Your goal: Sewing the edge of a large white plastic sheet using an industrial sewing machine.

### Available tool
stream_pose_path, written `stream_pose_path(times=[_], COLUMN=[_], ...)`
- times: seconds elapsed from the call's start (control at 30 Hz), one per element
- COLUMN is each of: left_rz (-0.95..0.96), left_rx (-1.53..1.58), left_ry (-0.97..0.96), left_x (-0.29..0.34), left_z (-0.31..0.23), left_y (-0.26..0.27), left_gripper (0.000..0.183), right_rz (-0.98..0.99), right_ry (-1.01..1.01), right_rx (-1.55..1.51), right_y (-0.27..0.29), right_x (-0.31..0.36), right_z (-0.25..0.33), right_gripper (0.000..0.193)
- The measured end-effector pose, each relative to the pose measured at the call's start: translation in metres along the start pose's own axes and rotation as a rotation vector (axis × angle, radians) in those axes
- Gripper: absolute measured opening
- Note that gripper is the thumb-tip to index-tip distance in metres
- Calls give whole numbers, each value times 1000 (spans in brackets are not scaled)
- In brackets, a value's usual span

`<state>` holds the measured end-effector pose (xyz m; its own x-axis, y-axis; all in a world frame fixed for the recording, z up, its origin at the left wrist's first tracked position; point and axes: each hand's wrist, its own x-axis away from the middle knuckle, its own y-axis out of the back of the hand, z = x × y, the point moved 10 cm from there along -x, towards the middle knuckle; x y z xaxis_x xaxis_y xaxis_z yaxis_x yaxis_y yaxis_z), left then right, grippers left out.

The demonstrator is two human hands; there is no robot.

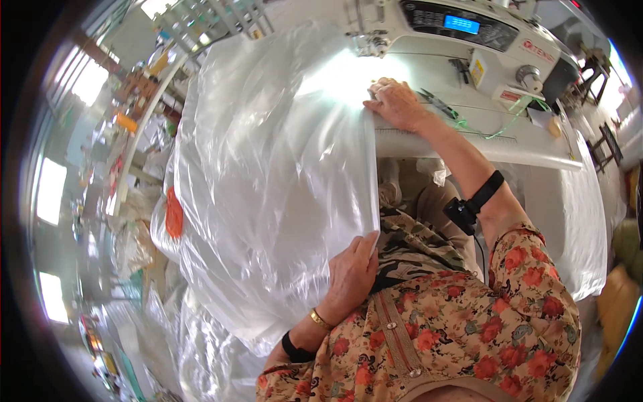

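A large translucent white plastic sheet (268, 167) spreads over the sewing machine's table and hangs down toward my lap. Its right edge runs as a straight fold between my two hands. My left hand (353, 273) pinches this edge low down, close to my waist. Farther up, my right hand (396, 104) has its fingers curled on the sheet's far corner, just right of the brightly lit spot. The sewing machine (429, 30) stands beyond it, with its needle area (372, 44) a little behind my right hand. Glare hides the sheet under the needle.
Thread snips (439, 104) with green string lie right of my right hand. A small black clamp-like part (461, 70) rests near the machine's base. An orange-red bundle (174, 213) sits at the sheet's left edge. More plastic (214, 345) is heaped at lower left.
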<state>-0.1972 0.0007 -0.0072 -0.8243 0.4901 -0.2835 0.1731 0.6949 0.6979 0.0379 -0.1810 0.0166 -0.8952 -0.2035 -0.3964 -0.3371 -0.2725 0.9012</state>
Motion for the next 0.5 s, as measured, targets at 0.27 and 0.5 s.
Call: stream_pose_path(times=[0.27, 0.5], left_rz=[22, -12], left_rx=[-124, -190], left_ry=[-93, -163], left_x=[-27, -74], left_z=[7, 10], left_y=[-2, 12], left_gripper=[23, 19], right_rz=[40, 24], right_ry=[-47, -18], right_rx=[-12, -22], right_y=[3, 12], right_x=[8, 10], right_z=[4, 12], right_gripper=[32, 33])
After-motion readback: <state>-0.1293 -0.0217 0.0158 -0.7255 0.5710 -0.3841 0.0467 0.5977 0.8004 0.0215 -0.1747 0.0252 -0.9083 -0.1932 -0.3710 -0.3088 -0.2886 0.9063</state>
